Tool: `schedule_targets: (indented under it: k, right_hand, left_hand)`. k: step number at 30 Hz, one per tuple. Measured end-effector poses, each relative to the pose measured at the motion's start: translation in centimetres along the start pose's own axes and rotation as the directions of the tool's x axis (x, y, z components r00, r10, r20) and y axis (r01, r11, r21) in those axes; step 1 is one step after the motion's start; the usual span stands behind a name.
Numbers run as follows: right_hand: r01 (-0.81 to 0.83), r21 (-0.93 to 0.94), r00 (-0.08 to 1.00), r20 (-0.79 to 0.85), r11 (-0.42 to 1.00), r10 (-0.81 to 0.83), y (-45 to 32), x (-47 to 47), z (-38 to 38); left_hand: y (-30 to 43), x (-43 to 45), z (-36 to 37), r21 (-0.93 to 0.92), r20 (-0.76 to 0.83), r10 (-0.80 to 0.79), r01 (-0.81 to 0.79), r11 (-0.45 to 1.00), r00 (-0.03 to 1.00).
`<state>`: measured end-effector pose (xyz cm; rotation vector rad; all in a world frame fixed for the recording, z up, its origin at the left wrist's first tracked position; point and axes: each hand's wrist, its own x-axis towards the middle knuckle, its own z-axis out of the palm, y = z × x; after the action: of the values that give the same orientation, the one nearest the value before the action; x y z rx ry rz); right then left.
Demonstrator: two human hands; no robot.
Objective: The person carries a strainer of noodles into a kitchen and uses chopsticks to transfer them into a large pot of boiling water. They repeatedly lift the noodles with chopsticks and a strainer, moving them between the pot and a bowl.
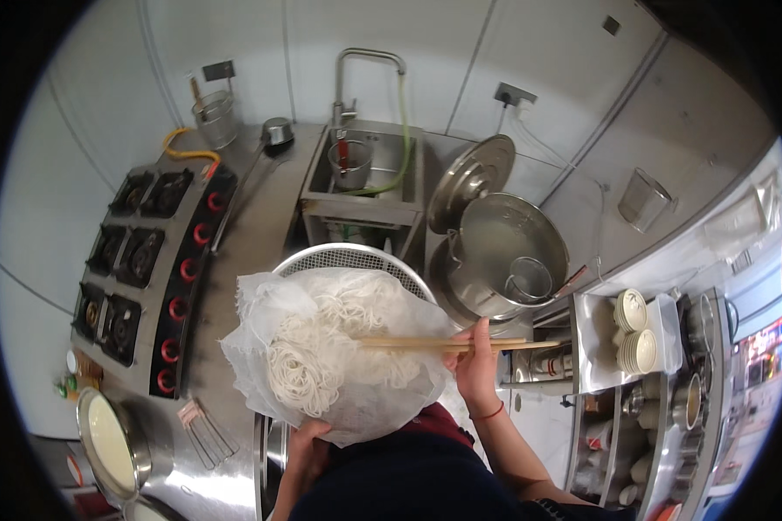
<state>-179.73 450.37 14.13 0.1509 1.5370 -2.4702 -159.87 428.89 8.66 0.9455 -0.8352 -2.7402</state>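
A round mesh sieve [348, 251] with a metal rim is lined with thin white cloth [254, 348], which spreads over its edge. Nests of white noodles [303, 378] lie on the cloth. My right hand [477, 358] grips a pair of long wooden chopsticks [423, 344]; their tips reach in among the noodles. At the near edge, my left hand [311, 443] holds the cloth-covered rim, its thumb on top and its other fingers hidden below. A fold of cloth veils part of the noodles.
To the right stands a large steel pot [515, 247] of cloudy liquid with a strainer basket [530, 279], its lid [472, 182] leaning behind. A sink [365, 163] lies ahead. The gas stove [143, 273] is left, above a basin of pale liquid [111, 443]. Stacked bowls [637, 352] sit right.
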Motion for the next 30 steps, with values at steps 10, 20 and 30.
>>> schedule_targets:
  k: [10,20,30]
  right_hand:
    - [0.232,0.216,0.957,-0.226,0.949,-0.183,-10.1,7.1,-14.2]
    - [0.451,0.126,0.858,-0.332,0.883,-0.391,-22.4,13.9,-21.1]
    - [0.643,0.167,0.689,-0.552,0.748,-0.469,-27.7,16.6,-21.3]
  left_hand:
    - [-9.1,7.2,14.1,0.198,0.147,-0.185,0.154,0.968,0.972]
    - [-17.3,14.6,23.3,0.290,0.153,-0.261,0.209,0.934,0.953]
    - [-16.9,22.3,26.1,0.376,0.175,-0.435,0.348,0.859,0.883]
